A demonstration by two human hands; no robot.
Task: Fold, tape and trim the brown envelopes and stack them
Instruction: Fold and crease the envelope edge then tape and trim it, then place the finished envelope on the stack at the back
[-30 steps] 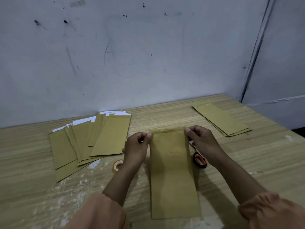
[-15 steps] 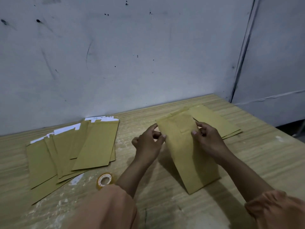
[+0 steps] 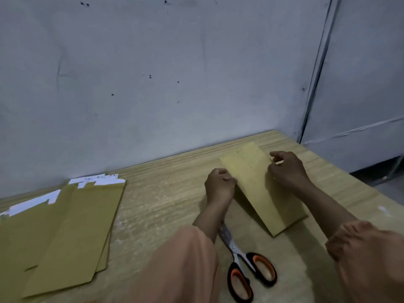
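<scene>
A brown envelope lies slanted at the back right of the wooden table, on top of the stack there, which it hides. My left hand grips its left edge with curled fingers. My right hand holds the right edge near the top, fingers bent over the paper. A spread of brown envelopes with white sheets sticking out lies at the left. Scissors with black and orange handles lie near the front, partly under my left forearm.
A grey wall runs along the table's back edge. The table's right edge drops off beside a grey panel. The tape roll is out of sight.
Both hands carried the envelope from in front of me to the back right, onto the stack. The view swung right, uncovering the scissors and losing the tape roll.
</scene>
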